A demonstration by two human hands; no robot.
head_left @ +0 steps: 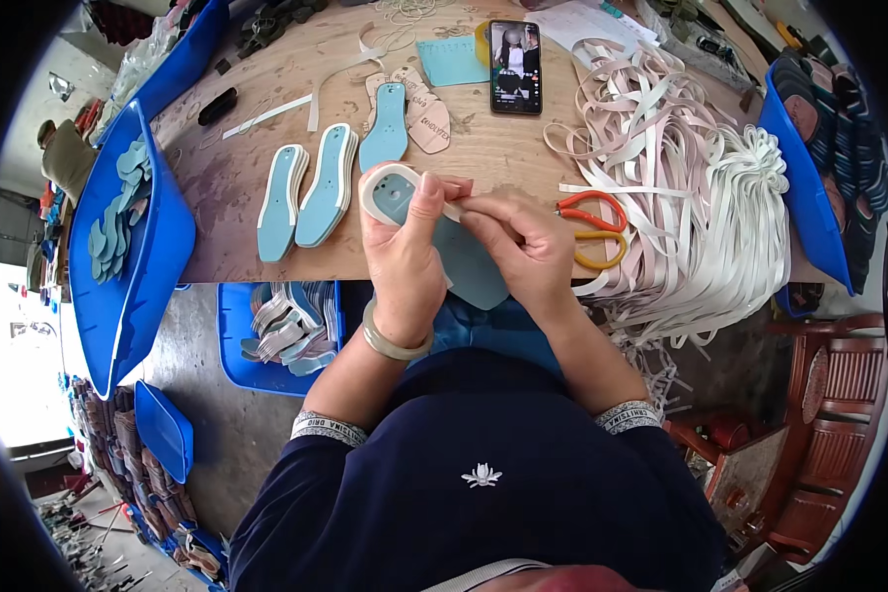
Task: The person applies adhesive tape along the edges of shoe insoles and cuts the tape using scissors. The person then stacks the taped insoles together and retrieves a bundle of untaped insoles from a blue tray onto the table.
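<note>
A blue-grey insole [476, 268] is in my left hand [407, 264], its heel up and its broad toe end slanting toward me. White strip [370, 201] runs around the heel's edge, and my left thumb presses on the heel. My right hand [535, 247] pinches a pale strip at the insole's far side; its fingertips partly hide what they hold. Two stacks of white-edged insoles, a left stack [278, 207] and a right stack [326, 192], lie beyond my left hand. Past them is a single blue insole [385, 126].
Scissors with red and yellow handles [602, 222] lie beside my right hand, against a large heap of white and pinkish strips [676, 187]. A phone [515, 69] rests farther back. Blue bins stand left [163, 217] and right [804, 187]; another bin [232, 340] sits below the table edge [227, 268].
</note>
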